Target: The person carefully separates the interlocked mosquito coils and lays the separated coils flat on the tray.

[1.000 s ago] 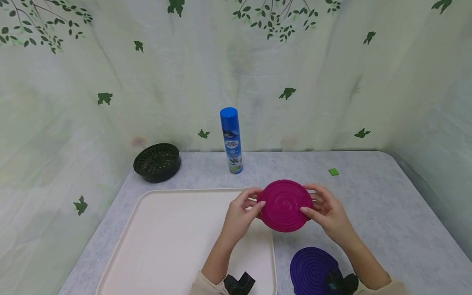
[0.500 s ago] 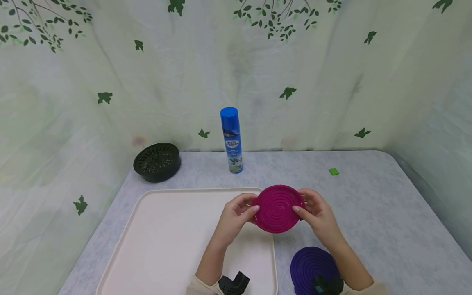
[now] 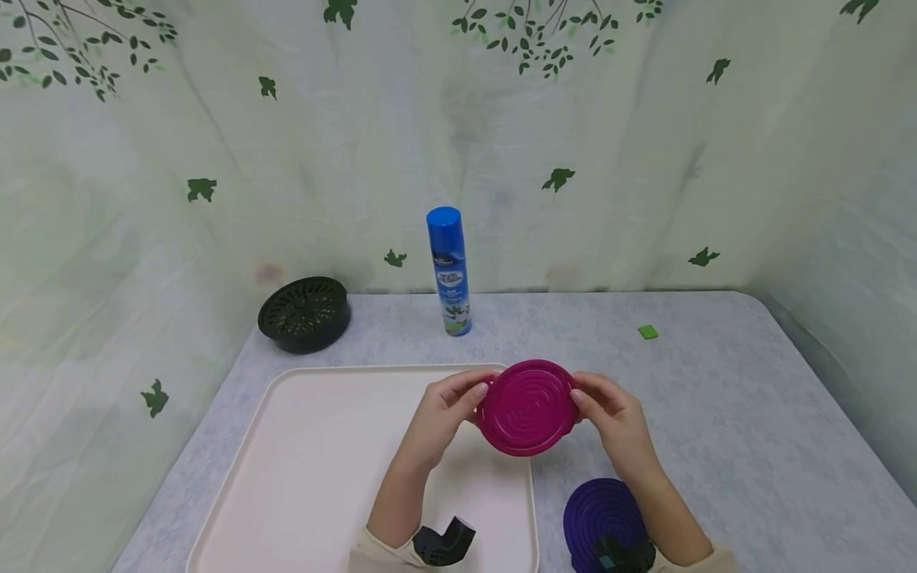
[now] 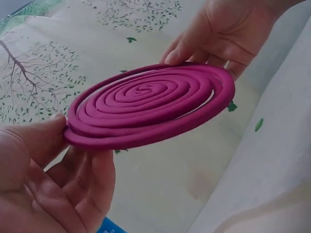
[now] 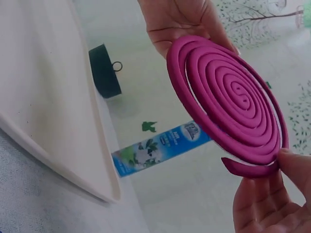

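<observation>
A pink mosquito coil [image 3: 528, 407] is held up over the right edge of a white tray, tilted so its spiral face shows. At its left rim my left hand [image 3: 442, 418] pinches it between thumb and fingers. On the opposite rim, the thumb and fingers of my right hand [image 3: 618, 422] pinch it too. In the right wrist view, the free outer end of the coil [image 5: 250, 169] lies close to the right fingers. A purple mosquito coil [image 3: 602, 509] lies flat on the table below my right forearm, which partly hides it.
The white tray [image 3: 344, 469] covers the left front of the table. Behind it stand a black slotted round holder [image 3: 304, 317] and a blue air freshener can [image 3: 451, 274]. A small green square [image 3: 648, 332] lies at the back right. A leaf-patterned curtain [image 3: 609, 239] closes off the back.
Both hands have carried the pink coil to the left and slightly down, closer over the tray's edge. The purple coil and the things at the back have stayed put.
</observation>
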`<state>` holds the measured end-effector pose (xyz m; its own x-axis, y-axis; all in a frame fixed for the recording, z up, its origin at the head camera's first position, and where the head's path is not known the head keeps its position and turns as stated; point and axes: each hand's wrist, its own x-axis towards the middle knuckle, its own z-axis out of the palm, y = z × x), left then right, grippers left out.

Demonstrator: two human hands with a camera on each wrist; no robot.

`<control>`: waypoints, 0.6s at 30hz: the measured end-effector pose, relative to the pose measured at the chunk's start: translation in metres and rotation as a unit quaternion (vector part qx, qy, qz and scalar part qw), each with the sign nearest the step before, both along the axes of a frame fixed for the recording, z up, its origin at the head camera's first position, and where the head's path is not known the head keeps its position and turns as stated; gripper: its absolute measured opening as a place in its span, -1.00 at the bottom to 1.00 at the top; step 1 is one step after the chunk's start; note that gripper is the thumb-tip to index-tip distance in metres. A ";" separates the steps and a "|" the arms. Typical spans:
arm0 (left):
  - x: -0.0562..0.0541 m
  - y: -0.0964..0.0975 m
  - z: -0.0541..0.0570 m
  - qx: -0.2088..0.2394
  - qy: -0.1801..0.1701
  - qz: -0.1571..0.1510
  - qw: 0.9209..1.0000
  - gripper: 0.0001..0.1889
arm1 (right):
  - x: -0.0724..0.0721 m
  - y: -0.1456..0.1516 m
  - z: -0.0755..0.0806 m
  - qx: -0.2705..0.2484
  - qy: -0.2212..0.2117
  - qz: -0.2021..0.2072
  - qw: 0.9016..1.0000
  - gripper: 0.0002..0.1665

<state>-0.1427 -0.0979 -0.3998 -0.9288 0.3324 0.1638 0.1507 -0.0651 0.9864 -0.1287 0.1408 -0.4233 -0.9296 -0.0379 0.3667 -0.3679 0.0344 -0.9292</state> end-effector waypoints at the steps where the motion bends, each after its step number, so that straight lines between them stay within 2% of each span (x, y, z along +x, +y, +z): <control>1: -0.001 -0.001 0.001 -0.001 -0.002 0.003 1.000 -0.67 | 0.000 0.000 0.000 0.002 0.006 0.004 1.000 -0.71; 6: 0.003 -0.002 0.008 -0.005 -0.031 0.041 0.999 -0.71 | -0.002 0.001 -0.002 0.012 0.016 0.027 0.999 -0.68; 10: 0.007 0.000 0.015 -0.007 -0.050 0.068 0.996 -0.78 | -0.002 0.000 -0.004 0.017 0.010 0.030 0.999 -0.67; 18: 0.010 -0.002 0.020 -0.022 -0.051 0.074 0.996 -0.81 | -0.004 -0.001 -0.007 0.011 0.024 0.035 0.999 -0.68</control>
